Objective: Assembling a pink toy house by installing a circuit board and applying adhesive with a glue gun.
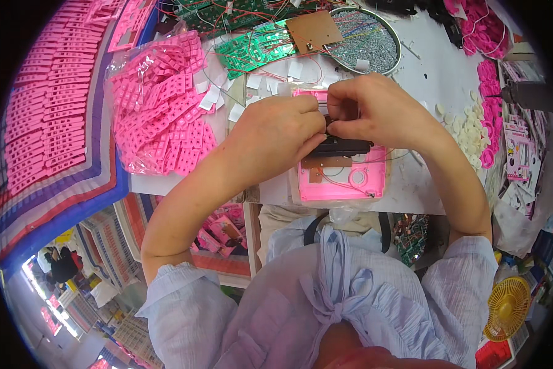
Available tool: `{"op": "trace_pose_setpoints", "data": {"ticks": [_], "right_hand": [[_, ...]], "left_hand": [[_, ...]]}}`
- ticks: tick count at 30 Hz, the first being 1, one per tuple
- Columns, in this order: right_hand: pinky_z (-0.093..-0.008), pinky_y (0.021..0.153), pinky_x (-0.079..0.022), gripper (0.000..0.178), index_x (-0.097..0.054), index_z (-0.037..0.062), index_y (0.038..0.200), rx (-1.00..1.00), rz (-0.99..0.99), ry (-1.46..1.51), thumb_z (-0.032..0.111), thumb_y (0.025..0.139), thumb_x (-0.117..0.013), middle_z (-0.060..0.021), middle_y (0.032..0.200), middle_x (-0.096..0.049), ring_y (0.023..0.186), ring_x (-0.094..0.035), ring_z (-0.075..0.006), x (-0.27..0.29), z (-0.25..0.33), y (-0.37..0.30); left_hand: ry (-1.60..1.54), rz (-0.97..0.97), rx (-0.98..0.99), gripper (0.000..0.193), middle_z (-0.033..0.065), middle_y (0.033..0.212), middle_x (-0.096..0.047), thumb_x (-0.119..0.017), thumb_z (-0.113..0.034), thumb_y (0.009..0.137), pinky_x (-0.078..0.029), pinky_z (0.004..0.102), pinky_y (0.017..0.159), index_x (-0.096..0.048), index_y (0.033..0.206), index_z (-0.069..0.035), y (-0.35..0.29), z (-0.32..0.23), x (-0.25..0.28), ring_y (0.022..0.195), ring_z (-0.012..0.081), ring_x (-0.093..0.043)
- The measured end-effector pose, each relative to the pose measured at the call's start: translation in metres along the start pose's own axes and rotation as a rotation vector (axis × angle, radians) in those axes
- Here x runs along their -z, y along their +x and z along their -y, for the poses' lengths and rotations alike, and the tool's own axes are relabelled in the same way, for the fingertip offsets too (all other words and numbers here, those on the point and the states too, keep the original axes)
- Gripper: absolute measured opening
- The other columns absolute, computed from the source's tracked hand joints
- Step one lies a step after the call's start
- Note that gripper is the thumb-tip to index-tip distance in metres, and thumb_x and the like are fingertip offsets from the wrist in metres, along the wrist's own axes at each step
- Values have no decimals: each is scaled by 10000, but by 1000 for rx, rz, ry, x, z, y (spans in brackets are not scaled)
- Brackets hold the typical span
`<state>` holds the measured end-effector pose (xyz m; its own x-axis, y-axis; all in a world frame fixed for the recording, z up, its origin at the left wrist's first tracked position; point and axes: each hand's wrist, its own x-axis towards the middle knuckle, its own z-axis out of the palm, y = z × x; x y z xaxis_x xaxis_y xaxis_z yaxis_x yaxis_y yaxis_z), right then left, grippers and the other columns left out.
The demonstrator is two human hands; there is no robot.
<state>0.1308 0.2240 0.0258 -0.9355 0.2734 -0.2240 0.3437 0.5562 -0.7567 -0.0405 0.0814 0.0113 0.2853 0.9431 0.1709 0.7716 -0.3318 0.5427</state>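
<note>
A pink plastic casing [344, 192] lies open in front of me, with a round ring moulded near its lower right corner. Inside it are a brown circuit board [327, 162], thin wires and a long black part [344, 147] across the middle. Over the left of the black part my left hand [279, 132] is closed, its fingers curled downward. My right hand [381, 114] pinches thumb against forefinger just above the black part. The two hands' fingertips nearly meet. Whatever small thing sits between them is hidden by the fingers.
Left is a clear bag of pink button strips [165, 111], beyond it stacked pink frames [55, 98]. Behind the casing lie a green circuit board [258, 49], a brown board [314, 32] with wires, and a round tray of screws [394, 43]. White round pieces [466, 132] lie right.
</note>
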Motion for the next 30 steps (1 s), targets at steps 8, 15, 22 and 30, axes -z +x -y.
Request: {"op": "trace_pose_setpoints", "data": {"ticks": [8,15,22,30], "right_hand": [[-386,666,-516,183,-651,-1,884,79,-53,62,148,784,-691,-125,724,-646,677,-628,-289,2,-6,-10],[-416,819,-515,333,-639,73,1037,321,-297,-170,140,736,-765,-99,1021,-629,956,-607,-326,-29,-12,-50],[-419,807,-517,348,-636,78,1067,365,-304,-199,137,750,-767,-94,1051,-625,964,-609,-322,-32,-10,-51],[-416,763,-517,235,-660,56,1008,293,-315,-116,164,810,-729,-115,906,-656,849,-630,-331,-27,-12,-45]], "left_hand": [[1,-12,-9,128,91,829,-587,-733,-130,816,-502,410,646,-659,886,-54,-1,2,-3,751,306,-616],[26,37,-12,135,82,807,-573,-741,-144,810,-498,408,638,-655,869,-58,3,-2,1,740,300,-612],[-16,-23,-4,144,85,819,-577,-748,-137,813,-505,393,633,-676,908,-57,1,-2,-4,743,288,-620],[24,-18,-26,154,86,816,-575,-752,-133,808,-506,396,639,-669,913,-58,-1,-2,-5,745,291,-617]]}}
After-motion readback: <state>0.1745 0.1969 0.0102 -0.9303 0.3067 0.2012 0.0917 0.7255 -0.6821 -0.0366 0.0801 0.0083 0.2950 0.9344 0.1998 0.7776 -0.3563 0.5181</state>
